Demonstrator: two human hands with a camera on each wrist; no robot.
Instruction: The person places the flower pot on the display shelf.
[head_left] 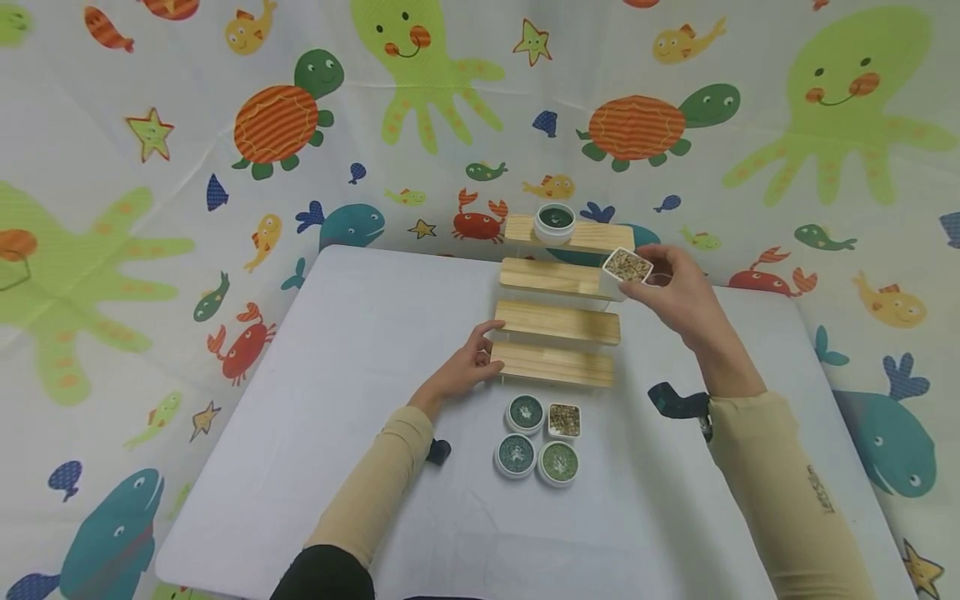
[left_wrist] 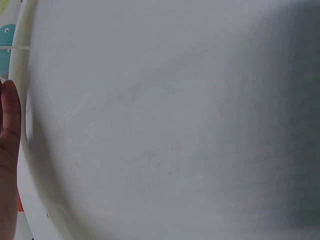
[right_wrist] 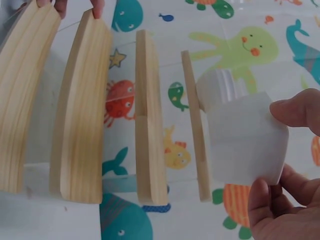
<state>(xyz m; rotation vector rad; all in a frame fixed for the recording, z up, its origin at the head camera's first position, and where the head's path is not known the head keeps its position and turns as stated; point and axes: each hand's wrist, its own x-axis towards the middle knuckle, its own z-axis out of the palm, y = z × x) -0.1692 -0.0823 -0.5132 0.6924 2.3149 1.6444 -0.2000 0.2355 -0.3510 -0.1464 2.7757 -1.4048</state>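
My right hand (head_left: 678,292) holds a small white square pot (head_left: 627,267) filled with tan, grainy bits, at the right end of the upper boards. In the right wrist view, thumb and fingers pinch the square pot (right_wrist: 247,140) by its sides, close to the top board. My left hand (head_left: 467,364) grips the left ends of the two lower boards of a stepped wooden rack (head_left: 557,322). A round white pot with dark green contents (head_left: 555,222) stands on the top board. The left wrist view shows only part of the left hand (left_wrist: 9,135) at its edge.
In front of the rack, on the white table (head_left: 360,350), stand round pots with dark green (head_left: 525,413), bluish green (head_left: 515,455) and lighter green contents (head_left: 558,462), beside another square pot (head_left: 564,421). A sea-animal curtain (head_left: 465,100) hangs behind.
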